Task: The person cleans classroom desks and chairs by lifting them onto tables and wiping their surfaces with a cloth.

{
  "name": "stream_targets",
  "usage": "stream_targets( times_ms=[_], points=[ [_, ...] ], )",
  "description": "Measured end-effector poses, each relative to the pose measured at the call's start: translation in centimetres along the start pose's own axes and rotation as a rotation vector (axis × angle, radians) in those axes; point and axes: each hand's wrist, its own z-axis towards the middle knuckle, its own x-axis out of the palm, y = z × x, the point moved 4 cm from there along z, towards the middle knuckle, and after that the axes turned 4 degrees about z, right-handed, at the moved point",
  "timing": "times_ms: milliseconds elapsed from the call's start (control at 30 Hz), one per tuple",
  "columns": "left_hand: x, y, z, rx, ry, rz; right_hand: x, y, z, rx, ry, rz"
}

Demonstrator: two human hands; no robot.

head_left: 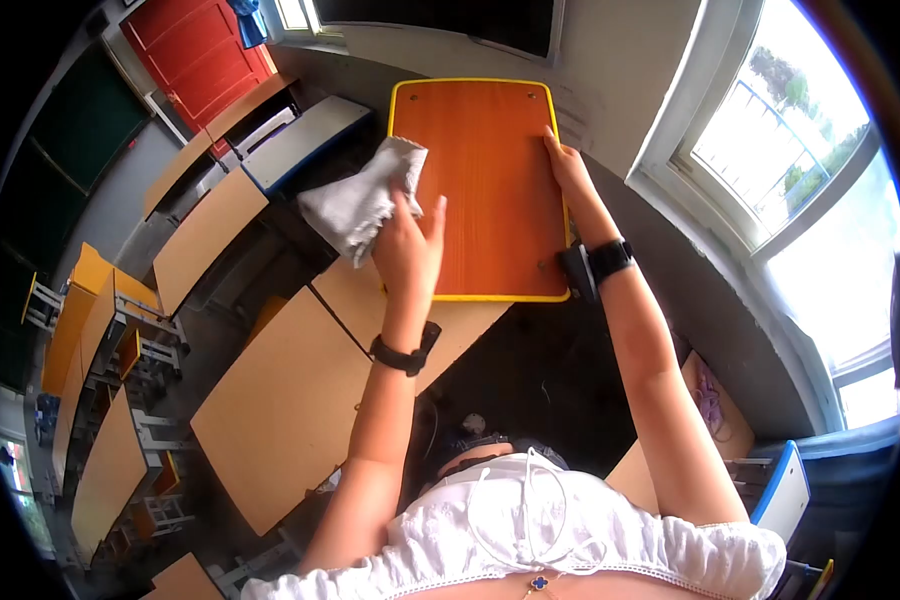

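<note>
My left hand holds a crumpled grey-white cloth in its fingers, with the thumb held apart. The cloth overlaps the left edge of an orange-brown wood-grain board with yellow edging and small round fasteners near its corners. On the board's right edge, my right hand grips with the fingers along the rim; some fingers are hidden. Dark bands circle both wrists, and a small black box-shaped piece sits beside the right one. What supports the board underneath is hidden.
Tan desks stand below and left of the board, more desks in rows further left. A window and wall close off the right side. A red door is at the back left. A white-topped desk stands behind the cloth.
</note>
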Motion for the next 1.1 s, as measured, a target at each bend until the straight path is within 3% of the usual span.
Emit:
stream_targets(
  times_ms=[100,133,167,267,333,367,467,500,533,567,667,767,833,900,933,1033,1067,1100],
  points=[
    [0.5,-0.4,0.5,-0.044,0.052,0.062,-0.3,-0.4,1.6,0.052,0.075,0.003],
    [0.9,-0.4,1.1,-0.065,0.087,0.089,0.5,-0.4,1.5,-0.023,0.048,-0.147],
    [1.3,-0.5,1.8,-0.085,0.122,0.117,0.1,0.2,2.1,-0.061,0.024,0.03],
    [2.8,-0.6,3.0,-0.081,0.15,0.111,0.4,0.3,3.9,-0.02,0.033,-0.034],
    [2.6,-0.6,4.0,-0.084,0.139,0.114,0.3,-0.9,5.4,0.027,0.059,-0.237],
    [2.7,-0.6,4.7,-0.158,0.268,0.145,0.6,-0.9,7.4,0.019,0.07,-0.334],
    [6.4,2.1,4.2,0.045,-0.037,0.22,1.5,-2.4,10.5,-0.098,-0.016,-0.323],
    [3.8,0.0,7.0,-0.117,0.155,0.172,1.5,-1.5,10.6,0.03,0.0,-0.365],
    [4.2,0.0,7.6,-0.102,0.155,0.166,1.3,-2.9,9.9,-0.028,-0.017,-0.447],
    [4.5,0.2,7.5,-0.095,0.15,0.159,1.1,-1.2,9.4,0.078,-0.019,-0.359],
    [5.5,0.7,8.2,-0.139,0.231,0.127,1.1,-2.7,9.9,0.06,-0.112,-0.396],
    [6.4,0.7,10.6,-0.097,0.285,0.066,0.7,-5.4,14.0,0.262,-0.002,-0.305],
    [6.8,0.8,9.9,-0.112,0.32,0.09,0.4,-5.5,11.9,0.208,-0.06,-0.454],
    [6.7,1.3,12.2,-0.048,0.401,0.02,0.4,-4.8,12.2,0.21,-0.041,-0.245],
    [7.7,1.3,11.8,-0.05,0.404,0.101,0.3,-5.3,12.0,0.164,-0.03,-0.285],
    [9.8,2.8,12.3,0.013,0.44,0.074,0.5,-4.1,8.2,0.288,-0.103,-0.16],
    [9.9,3.3,12.6,0.024,0.404,0.039,0.8,-6.6,10.7,0.223,-0.171,-0.203],
    [9.2,3.7,14.0,0.036,0.394,0.073,1.6,-6.1,10.7,0.196,-0.166,-0.048]
  ],
)
